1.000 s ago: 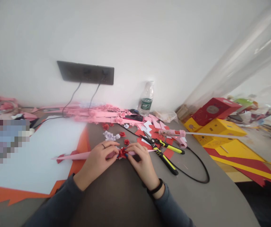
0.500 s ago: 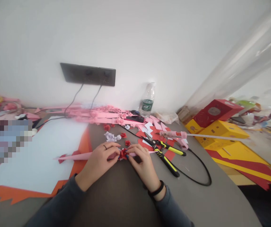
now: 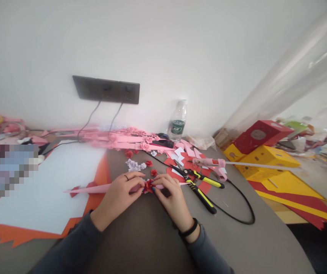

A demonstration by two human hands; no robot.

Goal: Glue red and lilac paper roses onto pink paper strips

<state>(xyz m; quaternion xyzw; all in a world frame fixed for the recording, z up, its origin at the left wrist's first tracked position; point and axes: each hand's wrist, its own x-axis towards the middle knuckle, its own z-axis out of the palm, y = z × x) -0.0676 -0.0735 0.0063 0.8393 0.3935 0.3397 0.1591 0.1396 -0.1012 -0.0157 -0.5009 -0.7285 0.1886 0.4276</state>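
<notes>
Between my two hands is a red paper flower (image 3: 149, 185), set against a long, pointed pink paper strip (image 3: 94, 189) that passes under both hands. My left hand (image 3: 125, 192) pinches the flower from the left with thumb and fingertips. From the right, the fingertips of my right hand (image 3: 170, 194) press on its other side. Just beyond my fingers lie loose red paper flowers (image 3: 154, 172) and a cluster of white paper flowers (image 3: 133, 164). Most of the strip's middle is hidden by my hands.
Right of my hands lie yellow-black pliers (image 3: 200, 194) and a pink glue gun (image 3: 209, 163) with a looping black cord. A water bottle (image 3: 178, 123) stands by the wall. White sheets (image 3: 51, 186) lie left on orange paper; yellow and red boxes (image 3: 277, 161) stand right.
</notes>
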